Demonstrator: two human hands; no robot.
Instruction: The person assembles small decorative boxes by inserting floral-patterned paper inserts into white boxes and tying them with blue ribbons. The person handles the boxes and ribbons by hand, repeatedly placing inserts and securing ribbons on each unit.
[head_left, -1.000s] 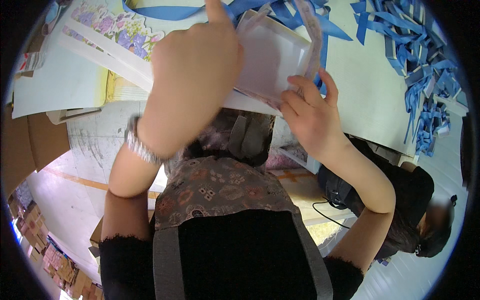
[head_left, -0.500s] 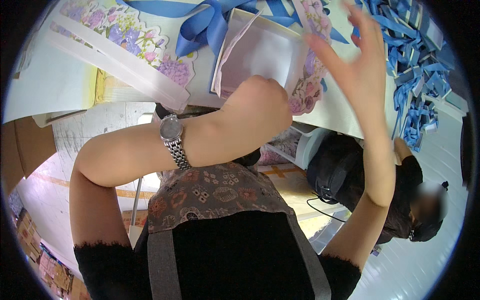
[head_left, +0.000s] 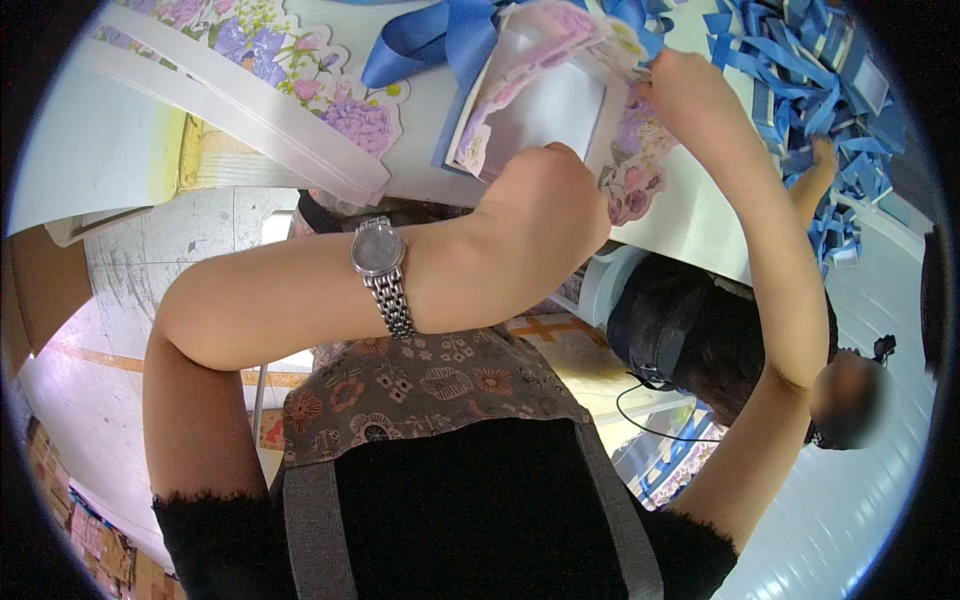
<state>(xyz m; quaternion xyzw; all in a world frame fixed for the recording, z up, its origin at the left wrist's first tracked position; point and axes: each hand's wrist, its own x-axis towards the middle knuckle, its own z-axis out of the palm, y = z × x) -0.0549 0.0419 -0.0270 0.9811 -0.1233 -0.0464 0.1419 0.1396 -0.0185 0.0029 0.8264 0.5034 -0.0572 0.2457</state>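
Observation:
A white-lined box (head_left: 553,112) with blue outer sides stands tilted near the front edge of the table. A scalloped floral paper strip (head_left: 640,135) in pink and purple runs along its right side and arches over its far opening. At the box's near right corner my left hand (head_left: 555,195) is closed on the box, its fingers mostly hidden behind the back of the hand. My right hand (head_left: 690,90) pinches the floral strip at the far right corner; its fingertips are partly hidden. Wide blue ribbon (head_left: 450,45) lies looped at the box's far left.
More floral strips with white bands (head_left: 230,110) lie to the left on the table. A heap of ribboned blue boxes (head_left: 820,80) fills the far right. Beyond my right arm a co-worker in black sits, a hand (head_left: 822,160) at the heap. A black bag (head_left: 655,320) sits below the table edge.
My right hand has come down from the air onto the floral strip. The strip now bends over the opening. My left hand and the box have shifted slightly right.

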